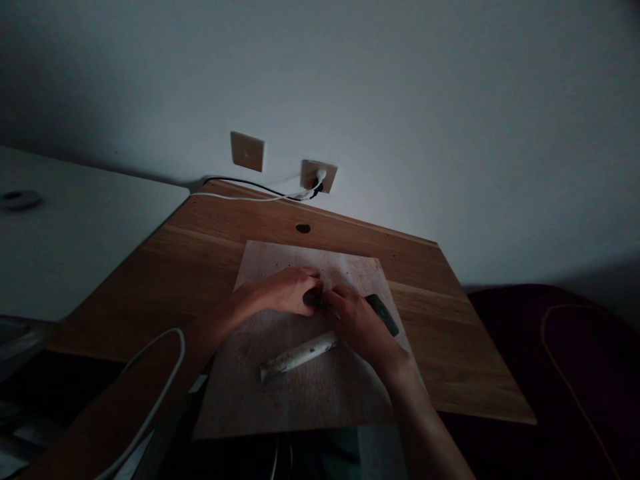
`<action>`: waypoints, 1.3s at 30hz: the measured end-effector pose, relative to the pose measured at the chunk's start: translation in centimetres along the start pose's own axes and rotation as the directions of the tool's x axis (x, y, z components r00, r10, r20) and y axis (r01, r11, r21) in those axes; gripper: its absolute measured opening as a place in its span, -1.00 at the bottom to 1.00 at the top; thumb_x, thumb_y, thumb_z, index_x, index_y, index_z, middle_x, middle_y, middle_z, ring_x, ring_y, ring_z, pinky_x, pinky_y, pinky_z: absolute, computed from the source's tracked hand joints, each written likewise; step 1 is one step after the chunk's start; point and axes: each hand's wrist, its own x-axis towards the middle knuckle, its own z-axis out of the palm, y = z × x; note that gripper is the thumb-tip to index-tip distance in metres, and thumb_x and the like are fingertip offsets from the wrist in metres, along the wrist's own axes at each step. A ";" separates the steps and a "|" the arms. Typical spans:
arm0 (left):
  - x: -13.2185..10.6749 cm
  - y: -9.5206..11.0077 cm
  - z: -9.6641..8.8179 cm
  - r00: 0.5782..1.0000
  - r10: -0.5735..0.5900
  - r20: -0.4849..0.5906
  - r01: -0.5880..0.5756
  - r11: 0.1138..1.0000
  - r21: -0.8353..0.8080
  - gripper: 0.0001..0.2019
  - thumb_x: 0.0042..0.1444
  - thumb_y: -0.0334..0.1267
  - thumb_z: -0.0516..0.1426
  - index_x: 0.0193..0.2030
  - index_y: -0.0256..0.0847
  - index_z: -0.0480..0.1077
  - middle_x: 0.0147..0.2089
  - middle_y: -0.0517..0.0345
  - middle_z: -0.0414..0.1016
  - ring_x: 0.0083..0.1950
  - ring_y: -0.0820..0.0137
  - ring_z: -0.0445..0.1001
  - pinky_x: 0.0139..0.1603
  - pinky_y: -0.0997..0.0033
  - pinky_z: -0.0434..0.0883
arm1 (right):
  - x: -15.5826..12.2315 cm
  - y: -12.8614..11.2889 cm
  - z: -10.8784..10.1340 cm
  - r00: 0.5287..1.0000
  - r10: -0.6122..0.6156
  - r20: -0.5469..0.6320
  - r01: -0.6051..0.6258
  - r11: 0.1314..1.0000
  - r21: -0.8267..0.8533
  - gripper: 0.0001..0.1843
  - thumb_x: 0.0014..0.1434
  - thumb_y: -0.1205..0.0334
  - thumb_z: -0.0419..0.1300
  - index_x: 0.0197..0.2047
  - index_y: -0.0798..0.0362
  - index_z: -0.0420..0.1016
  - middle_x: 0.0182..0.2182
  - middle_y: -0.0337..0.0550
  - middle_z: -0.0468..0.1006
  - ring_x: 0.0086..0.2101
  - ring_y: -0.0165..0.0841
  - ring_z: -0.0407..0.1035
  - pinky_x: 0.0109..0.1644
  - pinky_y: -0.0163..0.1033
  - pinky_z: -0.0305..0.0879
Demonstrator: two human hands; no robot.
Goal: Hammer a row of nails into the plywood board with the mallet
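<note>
My left hand [290, 291] is closed, its fingers curled round a small dark rounded object [313, 297] whose kind I cannot make out. Right beside it, my right hand [354, 320] is closed too, its fingertips meeting the left at that object; what it pinches is hidden. Both hands are low over a pale, worn board [300, 407]. Just below my right hand, a whitish stick-like piece [299, 357] with dark stains lies slanted across the board. A dark, flat, rounded object [382, 315] lies beyond my right wrist, partly covered.
The board rests on a wooden desktop [425, 287] with a round hole [303, 229] near its back. Black and white cables [240, 197] run to a wall socket [319, 176]. A white panel [90, 233] stands at left. A white cord [175, 360] loops over my left forearm.
</note>
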 end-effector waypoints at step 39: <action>0.0 -0.8 -0.6 0.997 -0.019 -0.076 0.011 0.995 -0.097 -0.83 0.04 -0.44 0.25 -0.20 -0.20 0.53 -0.20 0.14 0.56 -0.18 0.32 0.55 -0.15 0.38 0.40 | -2.6 0.5 1.2 0.910 -0.034 -0.413 0.093 0.988 0.124 -0.75 0.40 0.47 0.08 -0.05 0.00 0.53 -0.11 -0.02 0.60 -0.10 -0.19 0.53 0.01 -0.09 0.50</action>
